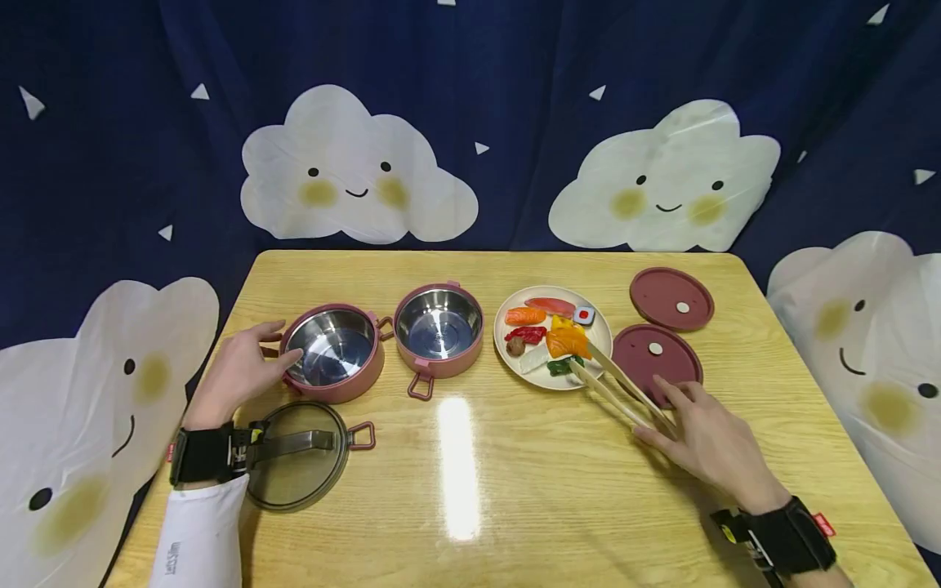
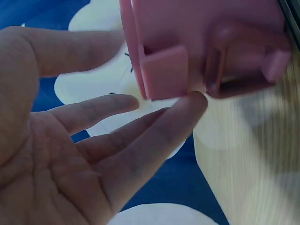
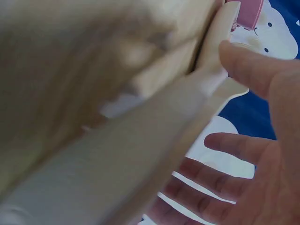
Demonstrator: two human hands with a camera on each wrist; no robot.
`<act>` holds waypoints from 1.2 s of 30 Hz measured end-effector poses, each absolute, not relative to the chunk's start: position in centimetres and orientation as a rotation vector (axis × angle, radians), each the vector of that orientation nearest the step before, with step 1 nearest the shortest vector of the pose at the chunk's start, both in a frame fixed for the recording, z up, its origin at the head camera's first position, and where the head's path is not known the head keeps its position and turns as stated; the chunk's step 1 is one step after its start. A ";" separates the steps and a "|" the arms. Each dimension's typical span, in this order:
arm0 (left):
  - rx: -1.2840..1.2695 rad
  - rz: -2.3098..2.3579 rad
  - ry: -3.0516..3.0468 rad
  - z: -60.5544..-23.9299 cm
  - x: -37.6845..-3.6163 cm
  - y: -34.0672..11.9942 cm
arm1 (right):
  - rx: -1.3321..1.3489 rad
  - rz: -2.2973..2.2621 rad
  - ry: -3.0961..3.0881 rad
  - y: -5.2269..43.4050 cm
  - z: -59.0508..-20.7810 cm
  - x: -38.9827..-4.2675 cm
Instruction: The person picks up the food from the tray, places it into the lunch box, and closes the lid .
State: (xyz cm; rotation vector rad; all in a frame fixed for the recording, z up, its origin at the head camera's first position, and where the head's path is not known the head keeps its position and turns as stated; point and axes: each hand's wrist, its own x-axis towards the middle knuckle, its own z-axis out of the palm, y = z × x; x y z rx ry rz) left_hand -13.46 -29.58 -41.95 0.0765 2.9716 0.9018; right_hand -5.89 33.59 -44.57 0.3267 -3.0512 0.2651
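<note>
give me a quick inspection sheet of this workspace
surface: wooden table, glare patch in the middle
job's things: two empty pink steel bowls; plate of toy food; wooden tongs, tips at the plate
clutter: two maroon lids; clear lid
hands: left hand touches left bowl, fingers straight; right hand rests on tongs, fingers straight
cables: nothing seen
surroundings: blue cloud curtain

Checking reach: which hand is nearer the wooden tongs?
Right. The right hand touches the wooden tongs at their handle end; the left hand is far across the table, at a pink pot.
</note>
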 end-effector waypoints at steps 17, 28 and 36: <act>0.158 0.922 2.933 -41.7 -14.0 -29.6 | 0.318 0.345 -2.941 34.2 -46.5 -3.9; 0.115 0.885 2.946 -41.6 -13.8 -29.5 | 0.341 0.338 -2.933 34.3 -46.2 -4.1; 0.094 0.882 2.935 -41.8 -13.7 -29.4 | 0.436 0.292 -2.856 34.7 -45.5 -4.5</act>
